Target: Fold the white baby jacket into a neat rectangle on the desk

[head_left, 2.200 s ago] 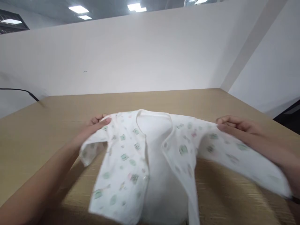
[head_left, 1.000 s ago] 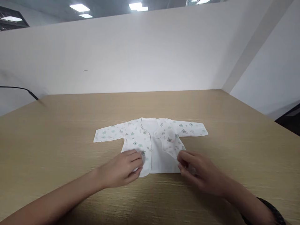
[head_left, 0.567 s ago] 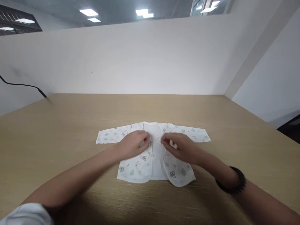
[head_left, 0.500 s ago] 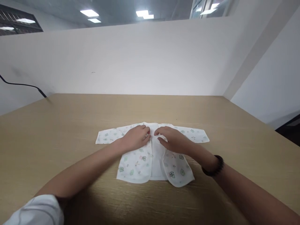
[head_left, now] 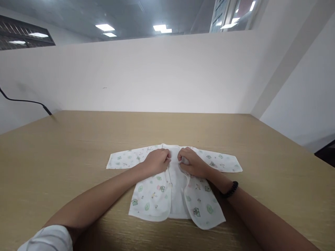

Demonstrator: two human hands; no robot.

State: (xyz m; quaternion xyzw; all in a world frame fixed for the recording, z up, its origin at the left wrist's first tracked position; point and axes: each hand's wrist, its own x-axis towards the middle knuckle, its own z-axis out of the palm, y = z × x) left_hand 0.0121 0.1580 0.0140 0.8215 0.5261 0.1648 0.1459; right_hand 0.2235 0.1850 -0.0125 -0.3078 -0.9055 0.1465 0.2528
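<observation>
A small white baby jacket point(head_left: 151, 200) with green and pink animal prints lies spread on the table, sleeves stretched out to both sides. Its front is parted, so the plain white inside of the back shows between the two panels. My left hand point(head_left: 157, 161) pinches the edge of the left front panel near the neckline. Opposite it, my right hand point(head_left: 192, 162) has its fingers closed on the edge of the right front panel, which lifts and curls a little below the hand. The fingertips partly hide the cloth they grip.
The wooden tabletop point(head_left: 104, 129) runs back to a white partition point(head_left: 157, 76). A black cable point(head_left: 26, 101) hangs at the left and meets the table's edge. At the far right is a dark object point(head_left: 326, 153), cut off by the frame.
My right hand has closed from a loose, spread pose onto the right panel's edge. My left fingers have tightened on the left edge. The view has tipped up slightly.
</observation>
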